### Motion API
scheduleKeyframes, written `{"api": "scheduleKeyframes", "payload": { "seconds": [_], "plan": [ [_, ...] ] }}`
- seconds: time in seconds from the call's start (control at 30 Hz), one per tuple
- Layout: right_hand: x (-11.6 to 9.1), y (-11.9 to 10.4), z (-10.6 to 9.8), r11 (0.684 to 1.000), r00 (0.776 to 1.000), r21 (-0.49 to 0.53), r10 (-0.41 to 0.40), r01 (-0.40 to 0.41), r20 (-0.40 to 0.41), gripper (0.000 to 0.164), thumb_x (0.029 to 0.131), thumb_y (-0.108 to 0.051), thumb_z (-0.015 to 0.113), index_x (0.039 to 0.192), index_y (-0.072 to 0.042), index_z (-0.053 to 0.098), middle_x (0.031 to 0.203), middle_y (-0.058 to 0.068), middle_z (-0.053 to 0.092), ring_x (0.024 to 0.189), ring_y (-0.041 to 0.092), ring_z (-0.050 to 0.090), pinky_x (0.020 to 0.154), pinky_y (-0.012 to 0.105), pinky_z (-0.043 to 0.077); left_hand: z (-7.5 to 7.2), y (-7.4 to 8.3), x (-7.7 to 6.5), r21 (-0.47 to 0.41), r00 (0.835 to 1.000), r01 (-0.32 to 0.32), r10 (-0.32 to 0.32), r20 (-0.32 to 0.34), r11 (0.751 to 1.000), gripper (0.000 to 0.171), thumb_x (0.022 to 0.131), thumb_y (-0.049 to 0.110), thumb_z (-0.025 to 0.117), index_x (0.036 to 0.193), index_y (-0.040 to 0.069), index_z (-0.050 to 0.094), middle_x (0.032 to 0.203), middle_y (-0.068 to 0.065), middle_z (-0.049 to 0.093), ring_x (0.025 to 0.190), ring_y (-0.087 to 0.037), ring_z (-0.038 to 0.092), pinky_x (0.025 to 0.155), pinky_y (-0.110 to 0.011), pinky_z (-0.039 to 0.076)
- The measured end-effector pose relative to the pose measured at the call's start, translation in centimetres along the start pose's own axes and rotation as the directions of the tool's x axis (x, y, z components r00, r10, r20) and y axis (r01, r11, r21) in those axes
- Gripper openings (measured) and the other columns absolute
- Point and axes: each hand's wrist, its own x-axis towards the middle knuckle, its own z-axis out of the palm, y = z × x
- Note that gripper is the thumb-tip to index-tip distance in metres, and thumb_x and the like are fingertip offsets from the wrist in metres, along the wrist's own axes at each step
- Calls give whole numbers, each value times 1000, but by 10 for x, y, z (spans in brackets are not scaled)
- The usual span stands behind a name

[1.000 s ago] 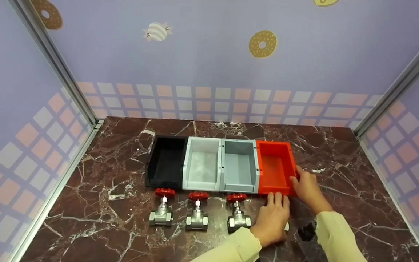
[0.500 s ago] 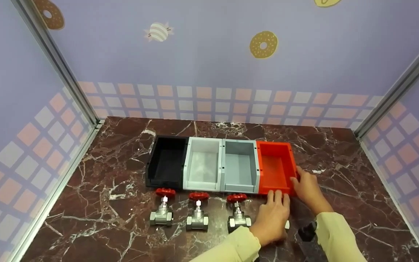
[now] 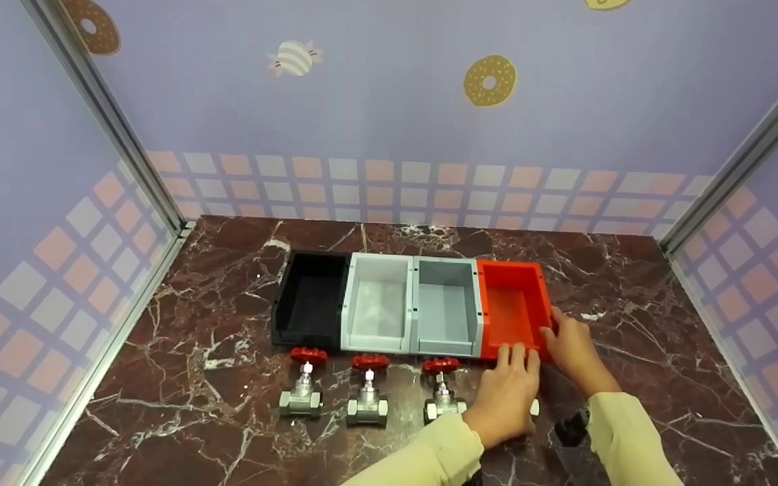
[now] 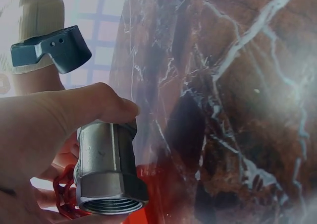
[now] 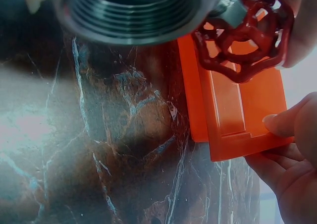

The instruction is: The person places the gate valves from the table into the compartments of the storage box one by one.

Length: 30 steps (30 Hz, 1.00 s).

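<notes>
Gripping valve (image 4: 105,152) in left hand (image 3: 505,398), now slightly farther over orange bin (image 3: 510,312); pinching right edge (image 3: 541,290) in right hand (image 3: 575,351), beside open tabletop (image 3: 662,351).

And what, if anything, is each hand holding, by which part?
Left hand: silver metal valve, thumb across its body, fingers at the red handwheel. Right hand: orange plastic bin, pinched at its right wall, front end.

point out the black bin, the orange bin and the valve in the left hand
black bin (image 3: 311,304), head view, inside floor
orange bin (image 3: 508,314), head view, inside floor
held valve (image 4: 101,149), left wrist view, side of its metal body
</notes>
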Motion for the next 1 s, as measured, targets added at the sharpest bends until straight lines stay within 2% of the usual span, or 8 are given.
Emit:
{"api": "scheduleKeyframes", "payload": {
  "seconds": [0.13,0.33,0.57,0.8,1.0],
  "plan": [
    [-1,0,0,1000,1000,-4,-17,17,-22,37,89,0,59,125,10,54,102,36,65,89,45,65,80,57,51,-5,-1,2,3,1000,3,-3,0,1000,112,43,55,92,137,16,45,125,-1,46,117,-18,45,64,-25,54],
    [-1,-2,-1,1000,1000,-4,2,-2,-3,39,91,-2,58,128,10,52,104,36,64,90,45,65,79,56,51,-9,-5,4,3,1000,6,-6,13,1000,114,45,54,92,140,15,44,130,-3,46,122,-20,45,68,-26,56],
    [-1,-3,-1,1000,1000,-4,20,-20,9,40,92,-2,57,129,10,51,105,36,64,91,44,65,80,56,52,-11,-8,8,9,1000,2,-2,-18,1000,111,43,55,92,136,14,46,124,-2,46,117,-20,45,64,-26,56],
    [-1,-2,-3,1000,1000,-2,7,-7,-7,40,91,-2,58,129,9,52,103,35,65,90,43,65,80,56,51,-13,-11,12,30,1000,-8,8,5,1000,110,46,54,91,138,15,44,127,-2,45,120,-20,44,67,-27,57],
    [-1,-1,-1,1000,1000,-8,5,-5,-10,40,91,-2,58,129,8,52,103,35,65,92,44,65,81,56,50,-15,-14,14,30,1000,-10,10,-17,999,109,46,53,91,137,14,44,125,-2,46,117,-19,45,67,-26,57]
  ]
}}
